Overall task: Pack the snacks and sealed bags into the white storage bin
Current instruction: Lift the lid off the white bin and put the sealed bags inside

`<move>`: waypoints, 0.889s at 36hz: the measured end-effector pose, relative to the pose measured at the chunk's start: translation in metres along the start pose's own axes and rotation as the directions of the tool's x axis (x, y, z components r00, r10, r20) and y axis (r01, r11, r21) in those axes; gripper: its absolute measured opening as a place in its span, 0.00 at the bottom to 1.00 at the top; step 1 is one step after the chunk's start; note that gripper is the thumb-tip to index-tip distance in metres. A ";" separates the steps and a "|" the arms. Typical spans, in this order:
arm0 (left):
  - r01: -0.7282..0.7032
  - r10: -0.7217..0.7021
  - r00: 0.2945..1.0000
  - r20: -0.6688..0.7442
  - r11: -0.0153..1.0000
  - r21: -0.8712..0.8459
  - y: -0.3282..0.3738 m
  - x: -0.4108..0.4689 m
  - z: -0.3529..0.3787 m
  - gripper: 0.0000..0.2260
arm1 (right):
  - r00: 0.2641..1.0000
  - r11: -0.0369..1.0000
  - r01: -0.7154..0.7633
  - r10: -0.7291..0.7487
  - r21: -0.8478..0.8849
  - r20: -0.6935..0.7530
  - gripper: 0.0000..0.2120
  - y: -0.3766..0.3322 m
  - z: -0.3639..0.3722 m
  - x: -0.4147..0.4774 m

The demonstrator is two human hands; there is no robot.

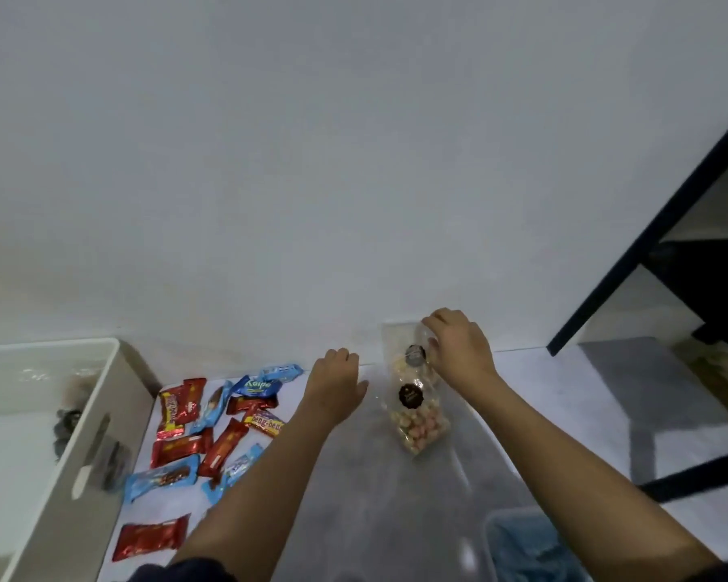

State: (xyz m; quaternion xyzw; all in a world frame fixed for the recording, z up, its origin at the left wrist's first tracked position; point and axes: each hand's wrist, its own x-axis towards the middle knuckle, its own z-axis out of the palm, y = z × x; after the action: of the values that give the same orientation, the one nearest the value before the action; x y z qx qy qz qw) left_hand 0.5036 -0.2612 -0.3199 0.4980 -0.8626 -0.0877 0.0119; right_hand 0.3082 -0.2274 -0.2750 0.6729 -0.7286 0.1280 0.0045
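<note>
A clear sealed bag (417,417) of pastel pink and yellow sweets with two round dark stickers lies on the grey floor near the wall. My right hand (459,350) grips the bag's top end, fingers curled round the plastic. My left hand (335,386) hovers just left of the bag, fingers curled under, holding nothing. Several red and blue snack packets (211,430) lie scattered on the floor to the left. The white storage bin (97,413) stands at the far left, with a few dark items and clear bags inside.
A white wall runs close behind everything. A dark-framed piece of furniture (656,245) stands at the right. A translucent container (530,548) with blue contents sits at the bottom right, by my right forearm.
</note>
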 end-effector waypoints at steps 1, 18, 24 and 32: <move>0.002 -0.002 1.000 -0.021 1.000 -0.017 0.005 0.003 0.007 0.18 | 1.000 1.000 0.011 -0.011 -0.002 -0.001 0.16 0.006 0.004 0.003; 0.038 -0.032 0.999 0.038 0.985 -0.168 0.032 0.038 0.022 0.13 | 0.972 0.989 0.110 -0.086 0.100 -0.220 0.03 0.034 0.047 0.023; -0.010 0.009 1.000 -0.011 0.987 -0.160 0.040 0.034 0.019 0.10 | 0.979 0.980 0.067 -0.029 0.188 -0.200 0.05 0.035 0.045 0.016; -0.117 0.092 0.990 -0.104 0.957 -0.265 0.031 0.007 -0.008 0.09 | 0.994 0.964 0.030 -0.001 0.265 -0.108 0.08 0.017 0.014 -0.005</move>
State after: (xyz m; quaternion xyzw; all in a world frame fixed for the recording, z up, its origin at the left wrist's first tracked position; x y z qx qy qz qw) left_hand 0.4740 -0.2532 -0.3071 0.4489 -0.8663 -0.1812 0.1234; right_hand 0.2938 -0.2239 -0.2923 0.6653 -0.6982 0.2602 -0.0459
